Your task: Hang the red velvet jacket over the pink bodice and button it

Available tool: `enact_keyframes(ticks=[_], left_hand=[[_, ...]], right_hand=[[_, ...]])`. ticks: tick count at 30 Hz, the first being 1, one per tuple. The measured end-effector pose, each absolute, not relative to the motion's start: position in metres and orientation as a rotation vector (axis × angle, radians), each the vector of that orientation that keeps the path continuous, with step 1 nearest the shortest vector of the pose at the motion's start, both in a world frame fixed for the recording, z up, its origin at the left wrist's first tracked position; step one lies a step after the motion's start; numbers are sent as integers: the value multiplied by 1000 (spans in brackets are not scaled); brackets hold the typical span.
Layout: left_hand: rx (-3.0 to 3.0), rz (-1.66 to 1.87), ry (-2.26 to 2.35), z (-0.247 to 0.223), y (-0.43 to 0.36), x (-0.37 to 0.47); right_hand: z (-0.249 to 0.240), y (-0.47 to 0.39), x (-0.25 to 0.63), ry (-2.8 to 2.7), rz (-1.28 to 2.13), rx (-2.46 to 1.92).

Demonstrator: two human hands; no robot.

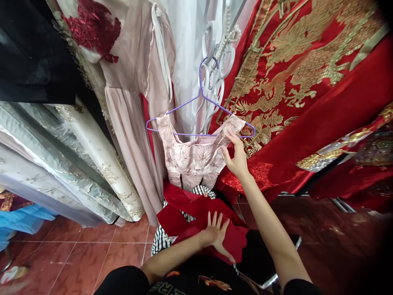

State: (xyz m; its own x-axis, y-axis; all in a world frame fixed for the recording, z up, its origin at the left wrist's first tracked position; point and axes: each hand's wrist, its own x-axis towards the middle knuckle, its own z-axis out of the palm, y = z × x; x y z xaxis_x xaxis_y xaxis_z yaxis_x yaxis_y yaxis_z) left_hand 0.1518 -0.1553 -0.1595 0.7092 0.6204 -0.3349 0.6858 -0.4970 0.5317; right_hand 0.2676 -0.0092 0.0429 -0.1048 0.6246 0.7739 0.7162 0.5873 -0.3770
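Note:
A pale pink floral dress [196, 157] hangs by its shoulder straps from a purple wire hanger [201, 95]. The hanger's hook is caught in a white ring strip [208, 39]. My right hand [238, 157] rests on the dress's right strap, fingers stretched out and thumb apart. Lower down, my left hand [216, 234] lies with fingers spread on dark red fabric [196, 209]. Black-and-white striped fabric [162, 241] shows around and beneath the red. The dress's lower part is hidden behind the red fabric.
Left of the dress hang a dusty-pink gown [129, 110] and several pale garments [92, 151]. To the right is a red garment with gold embroidery [294, 61]. Metal chair parts [270, 282] show near my body. The floor [73, 258] has reddish tiles.

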Motion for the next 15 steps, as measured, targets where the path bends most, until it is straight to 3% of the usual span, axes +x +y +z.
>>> enact_keyframes(ticks=[4,9,15], left_hand=[[2260,-104,1049,-191,-176,159],[1642,91,1234,-167,-140,142],[834,457,1003,-141,-93,86]], right_hand=[[10,-27,300,-1852,251,-1172],[-41,-45,353,-1912,611,-1386],[-75,-71,399,-1693,861,-1587]])
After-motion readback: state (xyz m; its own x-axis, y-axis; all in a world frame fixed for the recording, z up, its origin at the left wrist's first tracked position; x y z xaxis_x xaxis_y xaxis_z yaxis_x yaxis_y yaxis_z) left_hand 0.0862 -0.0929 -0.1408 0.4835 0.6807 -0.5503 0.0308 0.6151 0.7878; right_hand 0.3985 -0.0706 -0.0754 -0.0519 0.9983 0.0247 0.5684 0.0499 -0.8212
